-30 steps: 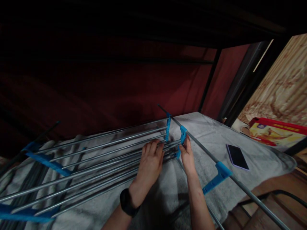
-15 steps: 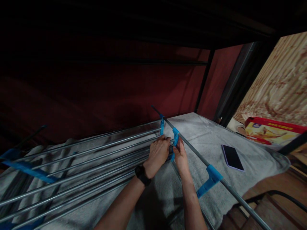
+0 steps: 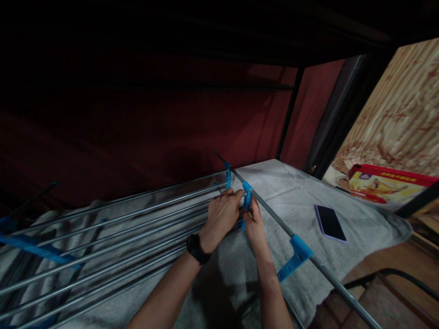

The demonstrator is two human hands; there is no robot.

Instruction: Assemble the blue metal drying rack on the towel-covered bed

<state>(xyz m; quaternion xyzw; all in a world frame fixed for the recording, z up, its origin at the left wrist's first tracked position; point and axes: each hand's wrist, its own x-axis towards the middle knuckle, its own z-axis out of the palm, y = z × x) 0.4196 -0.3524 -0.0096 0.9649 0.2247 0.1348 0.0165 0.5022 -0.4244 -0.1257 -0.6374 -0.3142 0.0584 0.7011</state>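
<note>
A rack of several parallel metal rods (image 3: 151, 214) with blue plastic brackets lies on a grey cloth (image 3: 274, 178). My left hand (image 3: 223, 210), with a black watch on its wrist, is closed around a rod end close to a blue bracket (image 3: 247, 197). My right hand (image 3: 254, 221) grips that same bracket from its right side, fingers partly hidden behind it. A long metal pole (image 3: 274, 214) runs through the top of the bracket, slanting down to the lower right. Another blue bracket (image 3: 297, 257) hangs on this pole nearer to me.
On the cloth to the right lies a dark-screened phone (image 3: 331, 223). Beyond it stands a red and yellow box (image 3: 391, 185). A dark frame post (image 3: 291, 114) rises at the back against a red wall. A chair (image 3: 384, 297) is at the lower right.
Both hands have shifted slightly at the bracket, the left one now closer to the rod end. The whole view has moved a little.
</note>
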